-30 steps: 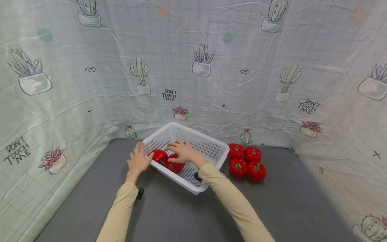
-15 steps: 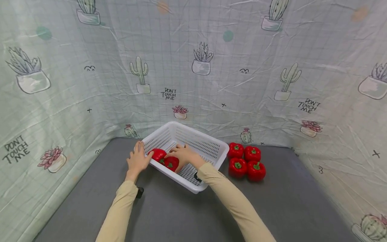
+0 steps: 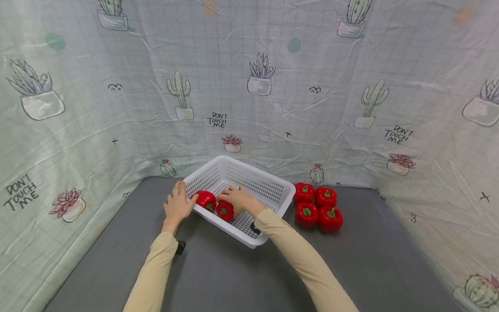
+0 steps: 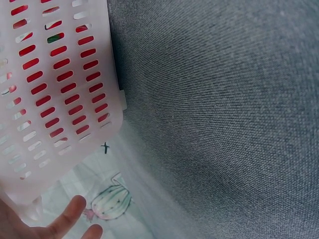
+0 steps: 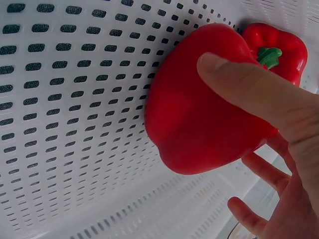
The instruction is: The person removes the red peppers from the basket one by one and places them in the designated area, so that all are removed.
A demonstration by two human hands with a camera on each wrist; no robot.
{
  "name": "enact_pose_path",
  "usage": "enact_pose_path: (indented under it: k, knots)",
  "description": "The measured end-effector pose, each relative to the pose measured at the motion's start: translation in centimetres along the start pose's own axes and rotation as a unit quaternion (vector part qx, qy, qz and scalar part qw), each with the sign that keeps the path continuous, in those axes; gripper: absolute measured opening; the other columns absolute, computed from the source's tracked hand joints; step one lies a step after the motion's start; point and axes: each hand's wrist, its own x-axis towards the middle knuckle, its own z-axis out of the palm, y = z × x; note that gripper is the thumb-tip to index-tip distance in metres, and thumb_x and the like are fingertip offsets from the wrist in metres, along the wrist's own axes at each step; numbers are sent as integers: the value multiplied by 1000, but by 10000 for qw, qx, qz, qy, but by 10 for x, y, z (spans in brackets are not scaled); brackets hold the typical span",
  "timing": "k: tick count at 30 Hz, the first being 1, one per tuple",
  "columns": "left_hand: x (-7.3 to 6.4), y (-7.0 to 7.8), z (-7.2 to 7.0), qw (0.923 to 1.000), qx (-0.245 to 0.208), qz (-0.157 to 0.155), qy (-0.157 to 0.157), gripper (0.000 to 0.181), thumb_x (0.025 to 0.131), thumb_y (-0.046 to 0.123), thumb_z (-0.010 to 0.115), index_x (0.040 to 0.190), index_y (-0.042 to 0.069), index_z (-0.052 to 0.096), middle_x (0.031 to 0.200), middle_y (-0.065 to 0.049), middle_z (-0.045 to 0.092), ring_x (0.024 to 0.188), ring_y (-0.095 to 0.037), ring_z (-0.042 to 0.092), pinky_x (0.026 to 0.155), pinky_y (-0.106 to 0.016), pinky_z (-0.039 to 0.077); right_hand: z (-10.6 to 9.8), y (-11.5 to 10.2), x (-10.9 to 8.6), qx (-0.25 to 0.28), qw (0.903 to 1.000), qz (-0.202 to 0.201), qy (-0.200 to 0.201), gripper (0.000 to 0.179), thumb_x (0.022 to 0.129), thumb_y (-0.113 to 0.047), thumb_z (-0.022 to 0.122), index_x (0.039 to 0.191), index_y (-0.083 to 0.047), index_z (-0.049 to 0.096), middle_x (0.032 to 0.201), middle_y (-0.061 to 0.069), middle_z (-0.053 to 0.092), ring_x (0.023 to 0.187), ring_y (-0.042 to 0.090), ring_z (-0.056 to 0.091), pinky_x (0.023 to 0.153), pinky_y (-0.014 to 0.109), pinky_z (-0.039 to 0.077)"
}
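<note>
Inside the white plastic basket (image 3: 257, 178) lie two red bell peppers. My right hand (image 3: 238, 200) grips the right-hand bell pepper (image 3: 225, 211), its green stem facing me in the head view. The right wrist view shows my thumb (image 5: 239, 82) across that pepper's side, with the other fingers behind it. Beside it, the other bell pepper (image 3: 205, 199) rests close to the basket's left end. My left hand (image 3: 179, 205) is at the basket's left corner, thumb at the rim. Its visible fingers (image 4: 70, 215) extend past the corner, spread and fairly straight.
Several red bell peppers (image 3: 306, 215) stand in a tight group just right of the basket. The basket sits angled on the grey tabletop (image 3: 218, 277). A cactus-print sheet (image 3: 288, 117) hangs behind and along both sides.
My right hand has lowered and closed round the right-hand bell pepper, which has turned and shifted slightly, opening a small gap from the other pepper. My left hand has stayed at the corner.
</note>
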Motion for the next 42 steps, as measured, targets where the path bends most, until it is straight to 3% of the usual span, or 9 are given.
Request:
enact_pose_path:
  k: [13, 26, 36, 42]
  knots:
    - [-1, -2, -2, 9999, -21, 157, 63, 75, 87, 46, 41, 141, 2, 15, 147, -18, 11, 117, -54, 28, 86, -72, 23, -2, -1, 1, -323, 9995, 7, 73, 75, 63, -31, 79, 128, -32, 41, 129, -4, 46, 119, 16, 38, 98, 47, 32]
    - [-2, -3, -3, 10000, -45, 77, 11, 74, 88, 45, 41, 142, 2, 14, 147, -18, 10, 118, -54, 27, 87, -71, 22, -3, 0, 2, -512, 9982, -14, 298, 72, 64, -41, 76, 127, -30, 42, 124, -2, 47, 113, 16, 40, 91, 41, 38]
    - [-1, -2, -2, 9999, -66, 102, -43, 74, 88, 45, 41, 142, 2, 14, 147, -18, 10, 119, -55, 27, 87, -72, 22, -5, -1, -2, -288, 9986, 435, 38, 74, 65, -42, 75, 126, -21, 40, 125, 5, 46, 117, 24, 41, 97, 52, 34]
    - [-1, 0, -1, 9999, -57, 96, -56, 74, 88, 46, 40, 142, 3, 14, 148, -18, 10, 119, -54, 27, 87, -71, 22, -8, -3, -5, -263, 9989, 380, 49, 74, 65, -43, 75, 125, -19, 39, 126, 3, 46, 116, 24, 42, 97, 54, 33]
